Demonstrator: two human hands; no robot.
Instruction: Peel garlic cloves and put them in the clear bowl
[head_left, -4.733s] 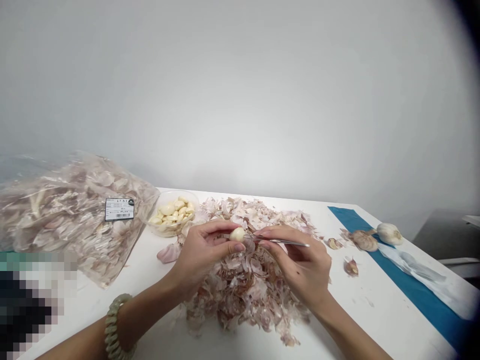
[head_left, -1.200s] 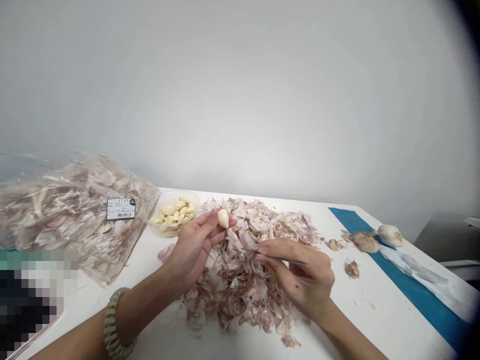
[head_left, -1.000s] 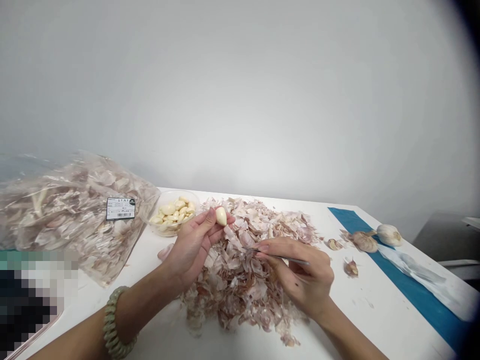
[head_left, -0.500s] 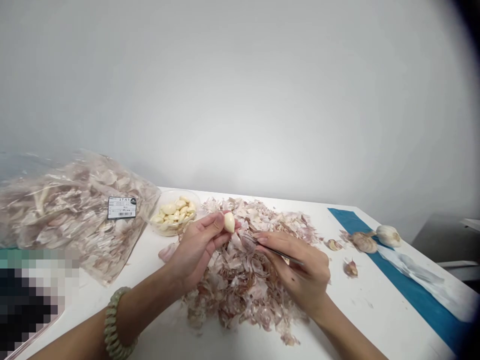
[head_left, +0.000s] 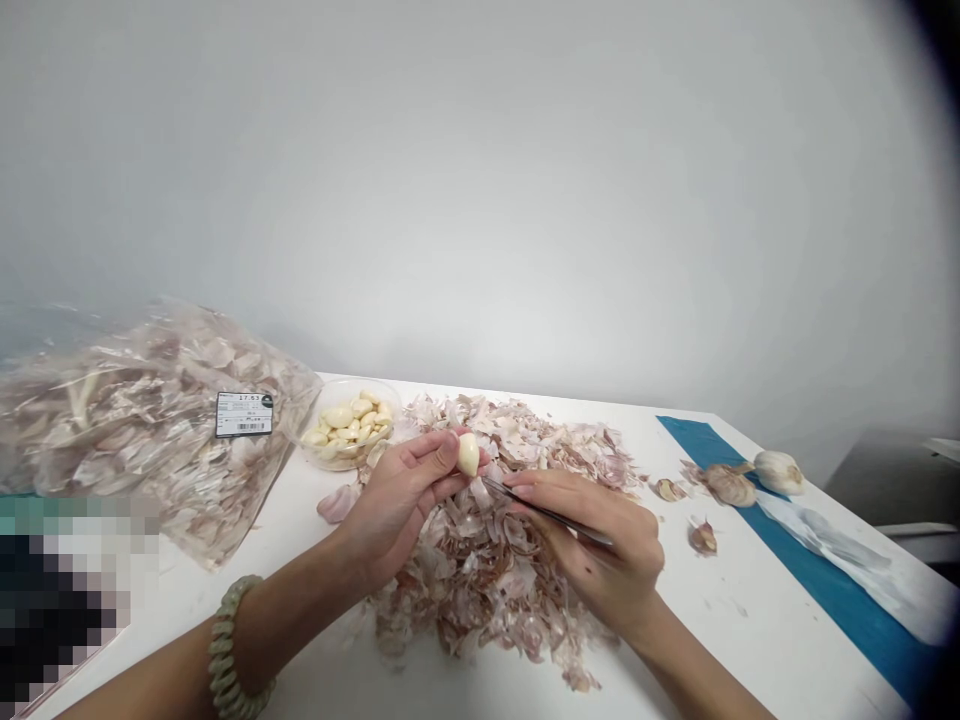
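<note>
Pinching one smooth, cream-white oval garlic clove (head_left: 469,455) below frame centre in left hand (head_left: 394,500), with long axis nearly vertical. Clamping one thin, grey metal tool (head_left: 562,520) in right hand (head_left: 611,525), aimed toward upper left.

I see husks (head_left: 487,585) on the white table (head_left: 757,630) beneath the left hand (head_left: 394,505) and right hand (head_left: 604,530), a tub (head_left: 341,464) beyond the left, a bag (head_left: 150,430) farther left, a clove (head_left: 703,538) and blue sheet (head_left: 817,580) rightward of both.

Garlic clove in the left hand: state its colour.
Pale cream; the garlic clove shows best in the head view.
</note>
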